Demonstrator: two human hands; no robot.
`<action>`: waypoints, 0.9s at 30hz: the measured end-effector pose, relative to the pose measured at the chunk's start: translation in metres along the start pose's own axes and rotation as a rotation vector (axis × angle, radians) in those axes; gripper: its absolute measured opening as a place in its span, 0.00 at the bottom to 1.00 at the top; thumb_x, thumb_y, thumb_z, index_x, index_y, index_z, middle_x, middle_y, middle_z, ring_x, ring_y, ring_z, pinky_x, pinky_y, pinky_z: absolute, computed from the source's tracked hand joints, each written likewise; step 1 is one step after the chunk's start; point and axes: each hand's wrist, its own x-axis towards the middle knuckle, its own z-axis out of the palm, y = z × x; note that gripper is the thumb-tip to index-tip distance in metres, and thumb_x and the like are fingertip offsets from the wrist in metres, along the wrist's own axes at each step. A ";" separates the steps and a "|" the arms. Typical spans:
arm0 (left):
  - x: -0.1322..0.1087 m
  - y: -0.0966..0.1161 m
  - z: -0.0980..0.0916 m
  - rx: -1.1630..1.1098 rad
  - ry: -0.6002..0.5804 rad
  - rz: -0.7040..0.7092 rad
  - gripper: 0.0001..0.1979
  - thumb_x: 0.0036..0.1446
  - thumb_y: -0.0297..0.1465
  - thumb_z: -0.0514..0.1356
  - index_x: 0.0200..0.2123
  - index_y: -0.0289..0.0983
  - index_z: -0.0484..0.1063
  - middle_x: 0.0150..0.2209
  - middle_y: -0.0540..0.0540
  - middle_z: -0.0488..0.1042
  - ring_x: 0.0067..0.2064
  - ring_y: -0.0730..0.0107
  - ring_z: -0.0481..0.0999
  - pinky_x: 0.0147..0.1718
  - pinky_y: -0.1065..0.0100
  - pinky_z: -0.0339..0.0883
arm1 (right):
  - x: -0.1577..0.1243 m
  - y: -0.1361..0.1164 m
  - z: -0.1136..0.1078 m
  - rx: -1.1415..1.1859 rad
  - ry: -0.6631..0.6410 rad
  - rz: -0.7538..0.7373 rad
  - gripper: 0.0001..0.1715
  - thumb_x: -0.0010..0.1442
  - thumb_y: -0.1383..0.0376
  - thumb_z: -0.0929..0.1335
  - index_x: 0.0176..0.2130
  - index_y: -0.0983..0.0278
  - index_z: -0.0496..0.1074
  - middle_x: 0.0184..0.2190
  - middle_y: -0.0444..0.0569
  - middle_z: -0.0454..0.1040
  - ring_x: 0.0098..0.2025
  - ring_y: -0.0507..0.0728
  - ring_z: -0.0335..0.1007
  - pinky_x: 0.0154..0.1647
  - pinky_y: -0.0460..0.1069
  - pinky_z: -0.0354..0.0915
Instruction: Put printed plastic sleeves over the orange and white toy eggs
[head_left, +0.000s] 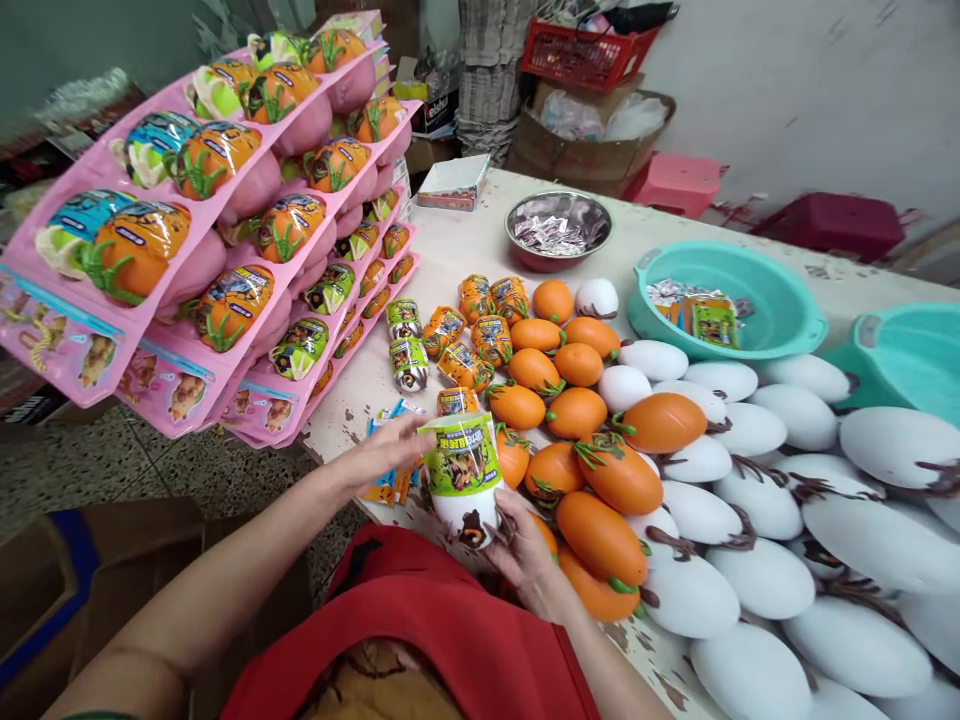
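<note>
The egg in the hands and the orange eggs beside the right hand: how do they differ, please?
The held egg is white below with a green printed wrapper above; the orange eggs show no wrapper.
The held egg stands roughly upright in the right hand, with the left hand at its wrapper; the orange eggs lie on the table.
Both are rounded.

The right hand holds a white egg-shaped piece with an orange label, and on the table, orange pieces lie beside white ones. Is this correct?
Not quite: in the head view, the label is mainly green, not orange. The right hand does hold the white egg-shaped piece, and orange pieces lie beside white ones on the table.
</note>
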 end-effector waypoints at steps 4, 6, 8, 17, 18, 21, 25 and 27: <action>-0.020 -0.026 0.004 -0.137 -0.311 -0.168 0.27 0.46 0.36 0.68 0.50 0.34 0.72 0.46 0.38 0.77 0.47 0.54 0.75 0.46 0.60 0.66 | -0.014 0.010 0.007 -0.004 -0.050 -0.008 0.30 0.51 0.51 0.70 0.52 0.55 0.68 0.49 0.50 0.74 0.49 0.64 0.72 0.47 0.59 0.69; -0.024 -0.027 0.005 -0.128 -0.374 -0.150 0.28 0.46 0.34 0.68 0.51 0.34 0.72 0.47 0.39 0.77 0.49 0.54 0.74 0.50 0.60 0.65 | -0.017 0.007 0.009 -0.043 -0.073 -0.028 0.32 0.50 0.50 0.72 0.53 0.55 0.67 0.50 0.51 0.74 0.51 0.64 0.71 0.50 0.59 0.67; -0.026 -0.026 0.004 -0.075 -0.410 -0.140 0.29 0.46 0.33 0.68 0.52 0.35 0.71 0.48 0.41 0.76 0.50 0.55 0.73 0.51 0.59 0.64 | -0.018 0.003 0.011 -0.131 -0.083 -0.060 0.36 0.45 0.52 0.76 0.52 0.56 0.68 0.49 0.51 0.74 0.51 0.64 0.70 0.52 0.59 0.65; -0.037 -0.055 -0.014 -0.043 -0.436 -0.186 0.28 0.46 0.39 0.68 0.51 0.37 0.72 0.45 0.44 0.77 0.51 0.54 0.72 0.51 0.59 0.64 | -0.019 0.018 0.008 -0.384 -0.040 -0.004 0.32 0.39 0.50 0.77 0.43 0.58 0.74 0.46 0.50 0.76 0.49 0.68 0.71 0.52 0.60 0.65; -0.038 -0.055 -0.015 -0.047 -0.438 -0.186 0.28 0.46 0.39 0.68 0.51 0.37 0.72 0.45 0.44 0.77 0.51 0.54 0.72 0.51 0.59 0.64 | -0.019 0.019 0.009 -0.396 -0.046 -0.006 0.31 0.40 0.51 0.77 0.43 0.58 0.74 0.47 0.50 0.76 0.50 0.68 0.71 0.53 0.61 0.64; -0.036 -0.053 -0.018 -0.094 -0.431 -0.176 0.30 0.46 0.39 0.68 0.53 0.36 0.71 0.47 0.42 0.77 0.51 0.53 0.72 0.51 0.58 0.64 | -0.017 0.018 0.014 -0.408 -0.084 0.020 0.30 0.40 0.53 0.77 0.45 0.54 0.74 0.46 0.47 0.77 0.49 0.68 0.72 0.53 0.61 0.64; -0.023 -0.053 -0.019 -0.228 -0.366 -0.101 0.33 0.47 0.40 0.68 0.56 0.37 0.68 0.51 0.41 0.74 0.50 0.56 0.73 0.51 0.59 0.64 | 0.000 0.003 0.024 -0.317 -0.111 0.040 0.30 0.43 0.57 0.77 0.47 0.55 0.74 0.45 0.46 0.77 0.47 0.66 0.73 0.52 0.60 0.65; -0.010 -0.055 -0.023 -0.277 -0.247 -0.088 0.35 0.47 0.43 0.67 0.58 0.39 0.66 0.53 0.39 0.72 0.47 0.58 0.74 0.46 0.61 0.67 | 0.024 -0.016 0.026 -0.313 -0.061 -0.019 0.29 0.44 0.58 0.76 0.46 0.59 0.74 0.44 0.49 0.77 0.45 0.64 0.73 0.50 0.58 0.66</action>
